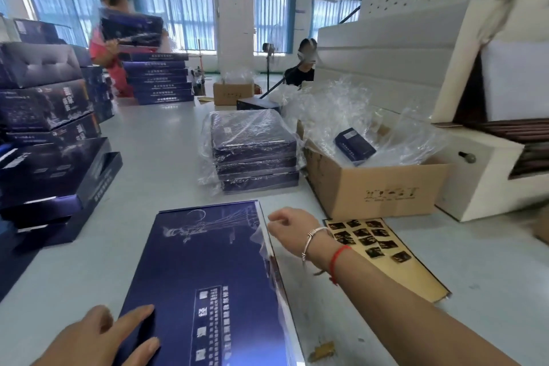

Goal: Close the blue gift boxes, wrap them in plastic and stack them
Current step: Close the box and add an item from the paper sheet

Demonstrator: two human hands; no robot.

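Closed blue gift box (208, 285) is lying flat on the table (166, 140) w/ its long axis running away from the person. Left hand (98, 339) is resting straight fingers on the near-left corner. Right hand (289, 227), fingers loosely curled, seems to be pinching plastic film (263, 242) at the box's far right edge, though blur makes that unsure; it's nearer for pulling wrap.

Deep blue boxes on a pale grey worktop (166, 140)

The gift box (205, 285) between the hands is dark navy, fading to lighter blue at its near end, with a fine white line drawing and a block of white lettering. On the right wrist sit a silver bangle (312, 242) and a red string (337, 260). Right of the right hand (292, 227) lies a tan sheet (395, 273) patterned with rows of black-and-gold stickers. Beyond it stands a brown carton (383, 190) with dark print, and beyond the hands a navy wrapped stack (252, 151) under glossy clear film.
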